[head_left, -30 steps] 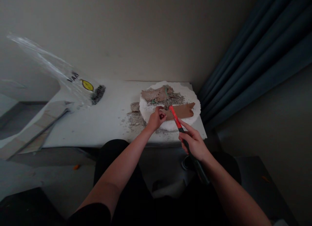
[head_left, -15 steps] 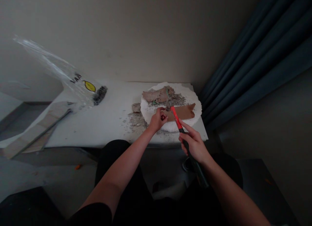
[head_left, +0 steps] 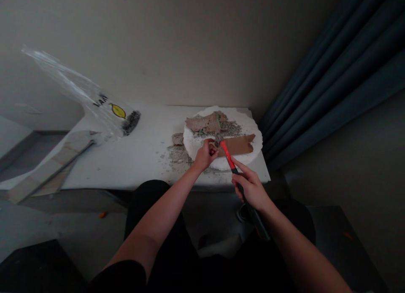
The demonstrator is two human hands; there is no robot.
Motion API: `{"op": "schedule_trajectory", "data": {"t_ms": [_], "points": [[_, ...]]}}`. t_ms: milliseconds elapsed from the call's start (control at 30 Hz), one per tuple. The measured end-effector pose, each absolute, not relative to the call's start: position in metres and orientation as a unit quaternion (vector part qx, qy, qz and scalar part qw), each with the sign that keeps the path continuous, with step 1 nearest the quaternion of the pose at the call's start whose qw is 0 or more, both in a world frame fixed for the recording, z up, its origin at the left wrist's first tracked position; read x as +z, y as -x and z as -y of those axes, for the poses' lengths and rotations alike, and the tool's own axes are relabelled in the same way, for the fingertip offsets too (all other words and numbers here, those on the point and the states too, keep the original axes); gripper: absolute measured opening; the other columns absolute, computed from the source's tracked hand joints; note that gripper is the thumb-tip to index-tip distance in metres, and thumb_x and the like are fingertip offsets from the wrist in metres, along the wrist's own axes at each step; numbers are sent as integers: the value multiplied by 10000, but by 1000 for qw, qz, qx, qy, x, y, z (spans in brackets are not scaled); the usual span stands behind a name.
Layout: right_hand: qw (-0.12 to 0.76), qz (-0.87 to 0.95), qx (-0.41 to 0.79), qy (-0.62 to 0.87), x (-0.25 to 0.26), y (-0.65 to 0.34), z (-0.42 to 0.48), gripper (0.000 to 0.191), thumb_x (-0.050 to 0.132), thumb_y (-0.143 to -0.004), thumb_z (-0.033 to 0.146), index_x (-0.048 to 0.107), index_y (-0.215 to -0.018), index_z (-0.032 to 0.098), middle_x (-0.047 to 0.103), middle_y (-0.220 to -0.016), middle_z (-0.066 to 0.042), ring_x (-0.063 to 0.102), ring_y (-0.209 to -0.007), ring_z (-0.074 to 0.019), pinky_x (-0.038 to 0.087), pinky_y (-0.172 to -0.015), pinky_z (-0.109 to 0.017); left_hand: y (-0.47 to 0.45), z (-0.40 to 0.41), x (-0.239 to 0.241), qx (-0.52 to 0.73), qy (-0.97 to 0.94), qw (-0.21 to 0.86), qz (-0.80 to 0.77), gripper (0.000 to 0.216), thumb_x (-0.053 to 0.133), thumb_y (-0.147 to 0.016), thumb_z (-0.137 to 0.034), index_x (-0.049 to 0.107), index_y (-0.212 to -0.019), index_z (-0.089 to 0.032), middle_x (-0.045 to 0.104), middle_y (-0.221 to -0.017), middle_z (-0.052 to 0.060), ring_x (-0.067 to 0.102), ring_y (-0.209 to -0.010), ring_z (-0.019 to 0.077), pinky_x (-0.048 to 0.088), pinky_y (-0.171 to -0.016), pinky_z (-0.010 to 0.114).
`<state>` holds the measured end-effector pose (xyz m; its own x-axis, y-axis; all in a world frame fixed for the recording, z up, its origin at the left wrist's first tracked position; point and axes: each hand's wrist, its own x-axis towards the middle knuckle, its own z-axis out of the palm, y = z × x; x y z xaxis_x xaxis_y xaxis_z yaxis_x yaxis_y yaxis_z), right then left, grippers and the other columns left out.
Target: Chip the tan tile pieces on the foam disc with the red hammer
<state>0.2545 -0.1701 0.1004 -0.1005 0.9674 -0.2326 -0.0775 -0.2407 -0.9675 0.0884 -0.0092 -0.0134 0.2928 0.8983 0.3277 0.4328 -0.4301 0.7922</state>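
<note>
My right hand (head_left: 251, 185) is wrapped round the black grip of a hammer (head_left: 228, 154) with a red neck, its metal head resting low over the white round pad (head_left: 221, 163). Close to that head, my left hand (head_left: 205, 153) has its fingers curled in a pinch; whatever sits between them is too small to make out. Under the hammer and fingertips lies a strip of brown cardboard (head_left: 238, 145). Behind it on the pad are a crumbly brownish slab (head_left: 201, 123) and a heap of grey fragments (head_left: 229, 127).
More grey rubble (head_left: 179, 154) spills over the white table (head_left: 142, 162) left of the pad. A clear plastic bag (head_left: 101, 107) with dark bits stands at the left. Near it, a dark rod (head_left: 68, 162) lies on cardboard pieces (head_left: 34, 179). A blue curtain (head_left: 316, 82) hangs at the right.
The hammer head has dropped slightly toward my left fingertips. My left hand keeps its pinch in nearly the same spot; the view has shifted a little.
</note>
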Motion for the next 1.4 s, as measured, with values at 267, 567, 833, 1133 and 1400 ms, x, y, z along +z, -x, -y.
{"op": "schedule_trajectory", "data": {"t_ms": [267,567,833,1133,1400], "points": [[449,437,594,505,98,-256,168,709,589,-879,363,374,-1550,290,512,-672,92,408,-330,-52,301,-280,-179,-88,11,-13,397,-745,305,-440,464,626,-798,-151,393,-1196,-204,596,-729,-64,559,-642,94,425,-642,222],[448,436,594,507,100,-259,169,703,588,-879,344,376,-1548,306,521,-689,87,413,-344,-50,309,-291,-178,-88,10,-13,397,-741,314,-440,517,639,-788,-150,397,-1242,-196,612,-768,-46,582,-682,102,453,-672,236],[436,443,592,514,97,-258,168,710,579,-874,341,374,-1551,282,521,-679,87,406,-330,-53,293,-282,-184,-88,8,-10,409,-724,331,-446,512,671,-790,-172,417,-1233,-200,644,-824,-22,599,-704,105,468,-680,243],[416,429,597,536,93,-253,169,707,582,-853,329,405,-1535,270,508,-647,92,401,-326,-59,298,-284,-185,-66,1,-1,449,-701,262,-490,580,635,-722,-147,406,-1251,-204,619,-1011,41,609,-881,153,500,-767,303],[395,424,596,556,83,-252,166,700,572,-854,318,411,-1532,253,478,-605,102,385,-310,-62,288,-271,-182,-36,-9,1,454,-639,236,-574,507,577,-714,-112,436,-1192,-207,612,-952,24,602,-800,144,473,-715,293]]}}
